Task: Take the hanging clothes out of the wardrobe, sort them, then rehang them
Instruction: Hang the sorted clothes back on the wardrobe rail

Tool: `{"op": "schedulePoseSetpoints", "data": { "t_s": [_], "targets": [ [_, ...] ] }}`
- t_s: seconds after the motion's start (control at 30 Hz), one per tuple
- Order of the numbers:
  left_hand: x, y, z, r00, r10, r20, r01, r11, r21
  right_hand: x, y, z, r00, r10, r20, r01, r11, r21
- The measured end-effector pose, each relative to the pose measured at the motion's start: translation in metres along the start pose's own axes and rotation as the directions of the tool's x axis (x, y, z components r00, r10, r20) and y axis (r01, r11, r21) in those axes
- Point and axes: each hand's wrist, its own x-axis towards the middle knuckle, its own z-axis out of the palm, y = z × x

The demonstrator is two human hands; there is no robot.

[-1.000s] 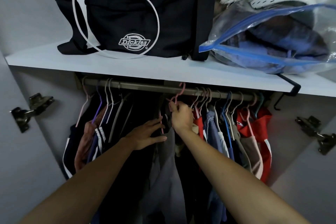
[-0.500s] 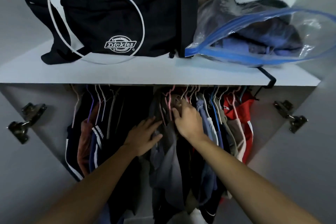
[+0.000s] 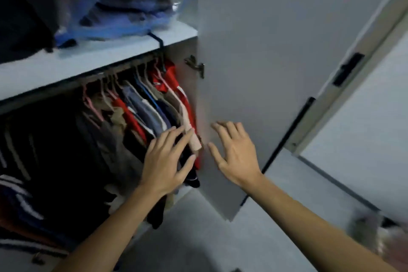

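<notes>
Dark, then red and blue hanging clothes (image 3: 141,115) packed on hangers under the shelf (image 3: 88,62), hanging lengthwise downward, too blurred to count. Left hand (image 3: 167,161) nearer, fingers spread flat against the rightmost garments, gripping nothing; right hand (image 3: 234,152) just beside, splayed before the open grey door (image 3: 276,51), also empty.

Red top (image 3: 170,81) seen at rail's right end; navy white-striped garment (image 3: 19,201) at left; blue-edged bag (image 3: 136,6) on grey shelf (image 3: 88,59).
</notes>
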Motion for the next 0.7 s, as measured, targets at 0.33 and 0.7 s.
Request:
{"op": "schedulePoseSetpoints", "data": {
  "t_s": [0.33,0.7],
  "targets": [
    [-0.006,0.294,0.093,0.846,0.508,0.165,-0.426,0.828,-0.366,-0.288,0.145,-0.18,0.839,0.502,-0.21,-0.531,0.84,-0.111],
    [-0.011,0.627,0.25,0.517,0.809,0.28,-0.648,0.583,-0.49,-0.568,0.283,-0.333,0.496,0.774,-0.393,-0.862,0.494,-0.115]
  ]
}}
